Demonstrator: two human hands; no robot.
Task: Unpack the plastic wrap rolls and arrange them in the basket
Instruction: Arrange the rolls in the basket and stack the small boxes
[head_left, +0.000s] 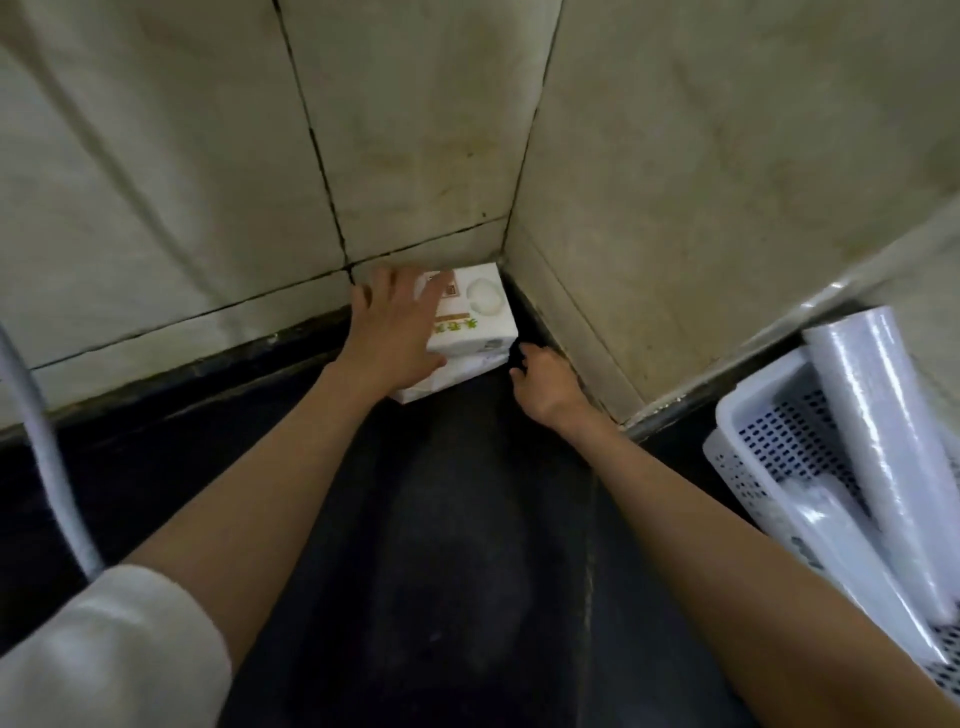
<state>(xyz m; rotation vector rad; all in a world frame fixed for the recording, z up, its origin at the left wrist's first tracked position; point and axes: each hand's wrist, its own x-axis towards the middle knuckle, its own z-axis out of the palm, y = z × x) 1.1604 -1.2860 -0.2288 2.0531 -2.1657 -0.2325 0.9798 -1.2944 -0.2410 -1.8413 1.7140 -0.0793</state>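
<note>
While both arms reach into the corner:
Left hand (397, 325): spread flat on the white box (470, 306).
Right hand (540, 382): curled beside it, empty.
Rolls (878, 441): in the basket (753, 441), far right.

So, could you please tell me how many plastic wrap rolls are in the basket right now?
2: a large roll leaning against the white basket's far rim, and a flatter roll below it. The frame edge may hide more.
</note>
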